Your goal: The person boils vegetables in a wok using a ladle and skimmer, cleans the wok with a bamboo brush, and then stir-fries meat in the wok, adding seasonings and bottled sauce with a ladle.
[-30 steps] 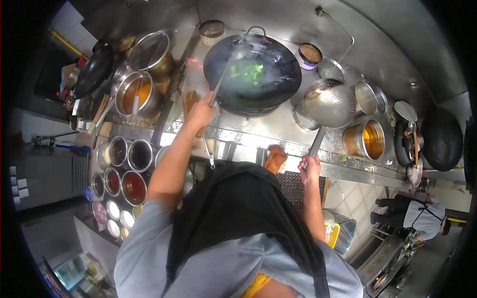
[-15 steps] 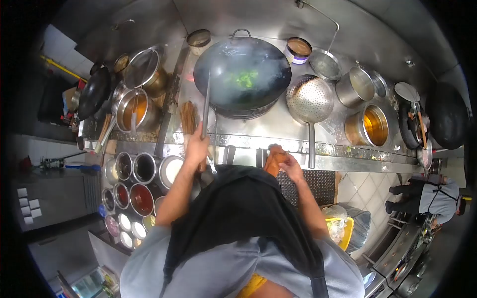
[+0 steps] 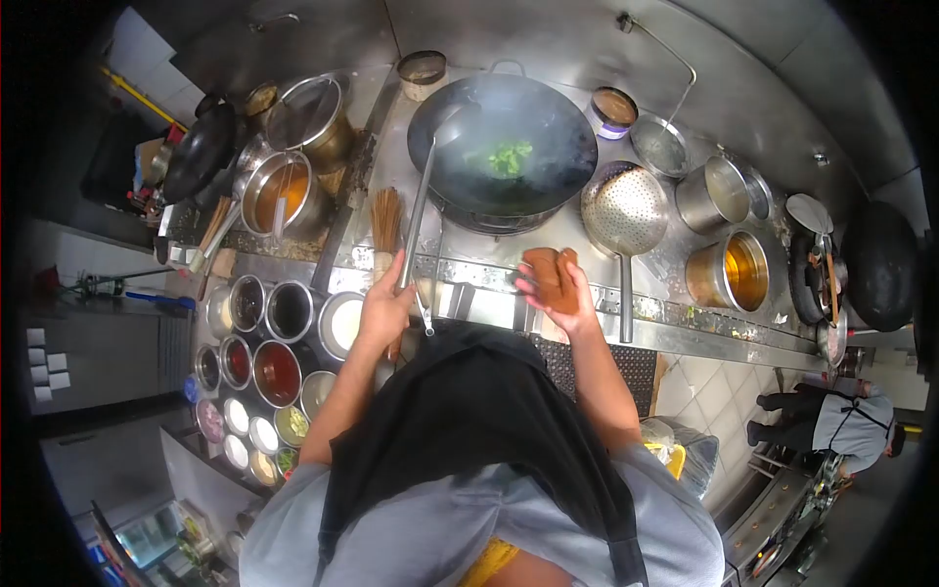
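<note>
My left hand is closed around the long handle of a metal ladle. The ladle's bowl end rests inside the left part of a large black wok, where chopped green vegetables lie under light steam. In front of the wok, my right hand is raised palm up, holding a folded brown cloth, with fingertips showing at the cloth's left side. A bamboo brush stands just beyond my left hand.
A perforated strainer lies right of the wok, near a pot of amber liquid. Another pot with a strainer stands left. Several seasoning containers fill the near left. Another person stands at the far right.
My right hand has lifted the brown cloth away from the counter's front edge toward the wok, turning palm up. My left hand keeps hold of the ladle. The view has shifted slightly.
</note>
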Demonstrator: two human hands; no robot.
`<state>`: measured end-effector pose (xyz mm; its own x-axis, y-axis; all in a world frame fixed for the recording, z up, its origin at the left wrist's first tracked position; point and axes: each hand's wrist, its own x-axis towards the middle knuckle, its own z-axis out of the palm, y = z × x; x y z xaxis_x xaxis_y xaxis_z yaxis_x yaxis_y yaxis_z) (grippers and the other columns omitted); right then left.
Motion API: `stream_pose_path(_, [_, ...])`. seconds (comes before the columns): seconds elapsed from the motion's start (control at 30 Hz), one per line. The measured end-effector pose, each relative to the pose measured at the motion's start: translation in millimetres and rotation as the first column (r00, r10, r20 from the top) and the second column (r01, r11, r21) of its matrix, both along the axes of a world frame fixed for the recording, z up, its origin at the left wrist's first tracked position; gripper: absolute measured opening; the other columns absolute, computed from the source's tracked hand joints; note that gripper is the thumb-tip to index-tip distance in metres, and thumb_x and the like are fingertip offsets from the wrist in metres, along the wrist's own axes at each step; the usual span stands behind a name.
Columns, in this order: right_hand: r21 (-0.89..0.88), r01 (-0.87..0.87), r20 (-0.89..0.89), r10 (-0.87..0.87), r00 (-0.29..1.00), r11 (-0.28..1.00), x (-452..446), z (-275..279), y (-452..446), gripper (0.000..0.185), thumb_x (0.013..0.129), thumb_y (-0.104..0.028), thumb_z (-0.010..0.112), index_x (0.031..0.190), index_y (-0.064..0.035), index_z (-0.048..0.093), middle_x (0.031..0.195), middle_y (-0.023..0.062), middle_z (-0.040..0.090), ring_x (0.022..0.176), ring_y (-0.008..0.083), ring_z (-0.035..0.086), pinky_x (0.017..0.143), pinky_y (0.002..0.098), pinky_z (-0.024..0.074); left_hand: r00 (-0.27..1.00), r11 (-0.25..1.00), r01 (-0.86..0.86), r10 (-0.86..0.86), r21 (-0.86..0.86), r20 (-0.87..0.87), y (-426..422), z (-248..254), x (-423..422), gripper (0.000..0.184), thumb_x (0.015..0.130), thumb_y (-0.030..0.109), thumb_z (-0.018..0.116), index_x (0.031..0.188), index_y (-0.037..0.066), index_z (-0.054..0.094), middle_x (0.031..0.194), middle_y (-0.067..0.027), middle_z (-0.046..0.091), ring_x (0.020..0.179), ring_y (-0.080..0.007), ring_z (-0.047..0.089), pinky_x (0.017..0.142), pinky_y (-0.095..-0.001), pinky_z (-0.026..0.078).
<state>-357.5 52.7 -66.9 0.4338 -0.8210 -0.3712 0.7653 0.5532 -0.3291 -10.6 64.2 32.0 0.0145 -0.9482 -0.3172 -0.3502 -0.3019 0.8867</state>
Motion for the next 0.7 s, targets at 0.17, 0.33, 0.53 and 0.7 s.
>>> stream_pose_path(0.17, [0.133, -0.017, -0.289, 0.055, 0.956, 0.991, 59, 0, -78, 0.054, 0.094, -0.050, 0.052, 0.133, -0.0115, 0.055, 0.116, 0.0100, 0.067, 0.097, 0.0252, 0.065, 0.063, 0.0372, 0.0529, 1.000, 1.000, 0.026, -0.026, 0.004, 0.003, 1, -1, 4, 0.069, 0.094, 0.003, 0.060, 0.157, 0.013, 0.034, 0.064, 0.0024, 0.051, 0.046, -0.0066, 0.045, 0.045, -0.0265, 0.040])
stream_pose_path(0.33, [0.223, 0.096, -0.493, 0.027, 0.870, 0.970, 97, -42, -128, 0.038, 0.092, -0.035, 0.055, 0.124, -0.0147, 0.057, 0.107, 0.0061, 0.069, 0.092, 0.0220, 0.065, 0.056, 0.0320, 0.0439, 0.987, 0.994, 0.107, -0.108, 0.018, 0.121, 1, 5, 10, 0.067, 0.093, 0.006, 0.062, 0.155, 0.018, 0.039, 0.067, 0.0002, 0.054, 0.050, -0.0082, 0.047, 0.049, -0.0275, 0.043])
stream_pose_path(0.53, [0.178, 0.272, -0.477, -0.159, 0.864, 0.946, 93, 55, -71, 0.032, 0.089, -0.025, 0.055, 0.120, -0.0162, 0.053, 0.107, 0.0067, 0.070, 0.090, 0.0223, 0.065, 0.057, 0.0343, 0.0403, 0.776, 0.910, 0.398, -0.402, 0.116, 0.486, -2, 122, 63, 0.064, 0.088, 0.011, 0.069, 0.149, 0.021, 0.049, 0.083, -0.0139, 0.066, 0.075, -0.0227, 0.063, 0.077, -0.0352, 0.051])
stream_pose_path(0.7, [0.205, 0.241, -0.499, -0.110, 0.860, 0.949, 95, 26, -85, 0.032, 0.090, -0.023, 0.055, 0.120, -0.0095, 0.054, 0.110, 0.0124, 0.067, 0.096, 0.0274, 0.067, 0.063, 0.0395, 0.0503, 0.573, 0.827, 0.555, -0.453, 0.083, 0.683, -31, 93, 41, 0.062, 0.089, 0.013, 0.064, 0.148, 0.022, 0.048, 0.095, -0.0258, 0.069, 0.087, -0.0418, 0.067, 0.080, -0.0466, 0.052])
